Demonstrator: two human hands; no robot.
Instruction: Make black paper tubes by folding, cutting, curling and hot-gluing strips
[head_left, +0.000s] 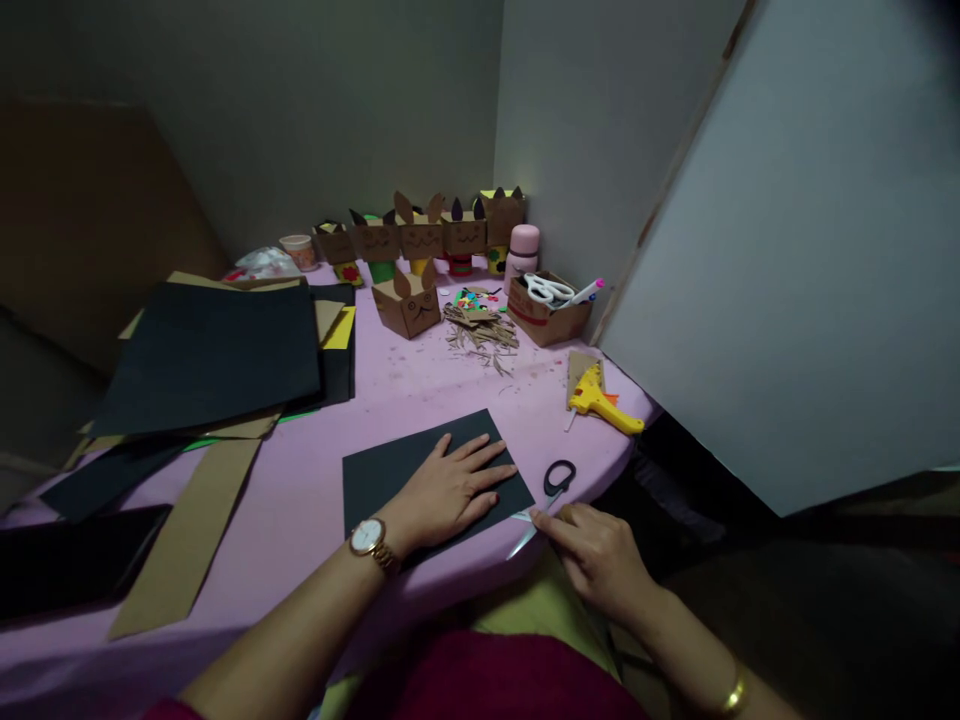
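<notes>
A dark sheet of paper or card (pixel 375 487) lies at an angle near the front edge of the table. My left hand (pixel 454 490) rests flat on it, fingers spread, with a watch (pixel 367 537) on that wrist. Just off the sheet's lower right corner, my right hand (pixel 600 555) is closed on a pair of scissors (pixel 525 540). One black handle ring (pixel 559 477) shows beyond my fingers. The metal blades stand apart by the corner of the sheet, and the rest of the scissors is hidden by my hand.
Dark sheets (pixel 217 350) and a cardboard strip (pixel 191 540) lie left, beside a black flat device (pixel 75 560). A yellow glue gun (pixel 600 400) sits right. Behind are cardboard animal figures (pixel 409 300), brown scraps (pixel 480 330), a box (pixel 547 320) and a pink bottle (pixel 523 250).
</notes>
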